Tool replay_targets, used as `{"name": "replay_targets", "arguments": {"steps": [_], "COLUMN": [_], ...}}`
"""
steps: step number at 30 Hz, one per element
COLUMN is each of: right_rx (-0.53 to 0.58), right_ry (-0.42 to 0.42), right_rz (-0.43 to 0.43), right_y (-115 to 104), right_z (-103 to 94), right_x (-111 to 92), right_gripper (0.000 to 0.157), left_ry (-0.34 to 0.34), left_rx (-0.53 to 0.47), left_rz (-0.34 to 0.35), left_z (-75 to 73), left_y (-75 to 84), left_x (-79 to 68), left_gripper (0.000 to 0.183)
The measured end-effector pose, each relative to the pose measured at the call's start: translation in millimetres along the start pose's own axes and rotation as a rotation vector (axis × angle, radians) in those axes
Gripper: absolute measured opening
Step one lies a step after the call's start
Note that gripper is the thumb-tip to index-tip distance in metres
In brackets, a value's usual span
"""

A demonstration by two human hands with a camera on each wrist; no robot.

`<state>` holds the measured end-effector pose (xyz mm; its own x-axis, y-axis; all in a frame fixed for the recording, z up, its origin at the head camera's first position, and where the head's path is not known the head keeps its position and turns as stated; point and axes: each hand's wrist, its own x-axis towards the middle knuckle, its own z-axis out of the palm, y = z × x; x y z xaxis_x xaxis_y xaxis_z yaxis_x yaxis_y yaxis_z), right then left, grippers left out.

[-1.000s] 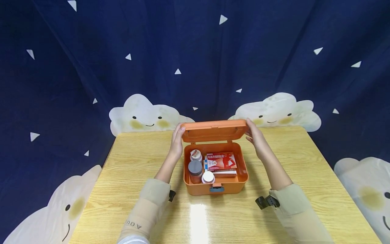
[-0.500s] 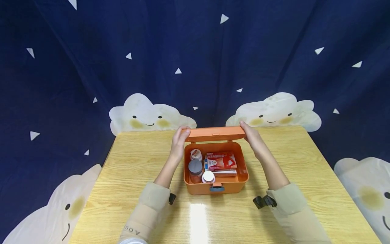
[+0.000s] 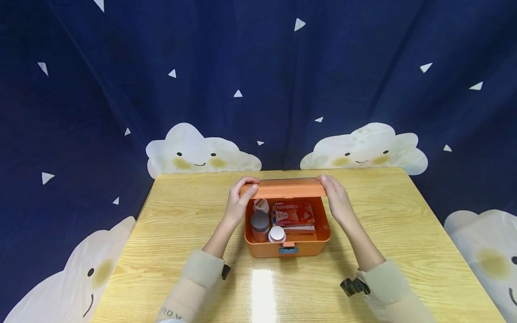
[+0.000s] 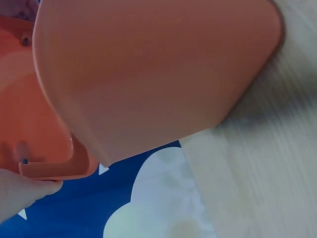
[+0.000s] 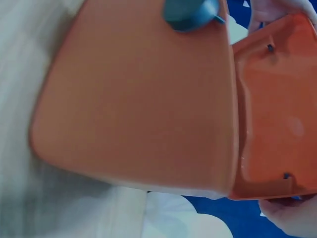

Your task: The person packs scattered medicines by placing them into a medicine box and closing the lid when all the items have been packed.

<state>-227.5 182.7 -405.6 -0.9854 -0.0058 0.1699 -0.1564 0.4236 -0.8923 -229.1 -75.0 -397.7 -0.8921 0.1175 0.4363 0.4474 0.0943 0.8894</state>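
An orange medicine box (image 3: pixel 264 250) stands on the table, its hinged lid (image 3: pixel 284 189) tilted partway over the rear of the opening. My left hand (image 3: pixel 237 202) grips the lid's left end, thumb on the front edge. At the opposite end my right hand (image 3: pixel 338 202) holds the lid by its corner. Inside are a bottle with a dark grey cap (image 3: pixel 260 222), a white-capped bottle (image 3: pixel 277 233), a small white jar (image 3: pixel 261 205) and a red medicine carton (image 3: pixel 296 214) lying on other cartons. Both wrist views show the lid's underside (image 4: pixel 29 119) beyond the box wall (image 5: pixel 138 109).
A blue-grey latch (image 3: pixel 288 250) sits on the box's front. The wooden table (image 3: pixel 181 211) extends around the box. Behind its far edge hangs a dark blue curtain (image 3: pixel 278 80) with cloud shapes (image 3: pixel 363 150). Black wrist devices (image 3: pixel 354 286) stick out near the sleeves.
The lid has swung forward and down, now covering the back of the opening and showing more of its top. Both hands moved with it, keeping hold of its ends. The box stayed put.
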Motion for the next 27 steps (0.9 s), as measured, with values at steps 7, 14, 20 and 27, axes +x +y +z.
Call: {"name": "replay_targets", "arguments": {"steps": [7, 14, 20, 27], "right_rx": [0.029, 0.022, 0.029, 0.022], "right_ry": [0.066, 0.075, 0.064, 0.007], "right_rz": [-0.129, -0.237, -0.331, -0.349], "right_y": [14, 34, 50, 50], "right_z": [6.9, 13.1, 15.9, 16.5], "right_x": [-14, -25, -33, -45], "right_gripper": [0.042, 0.036, 0.037, 0.038], "left_ry": [-0.038, -0.062, -0.073, -0.106], "left_rx": [0.015, 0.041, 0.067, 0.116], "left_rz": [0.127, 0.301, 0.398, 0.444], "left_z": [-0.9, -1.9, 0.4, 1.0], "left_y": [-7.6, -18.0, -27.2, -37.8], "left_x": [-9.9, -19.5, -29.4, -41.6], "left_gripper": [0.021, 0.024, 0.026, 0.032]}}
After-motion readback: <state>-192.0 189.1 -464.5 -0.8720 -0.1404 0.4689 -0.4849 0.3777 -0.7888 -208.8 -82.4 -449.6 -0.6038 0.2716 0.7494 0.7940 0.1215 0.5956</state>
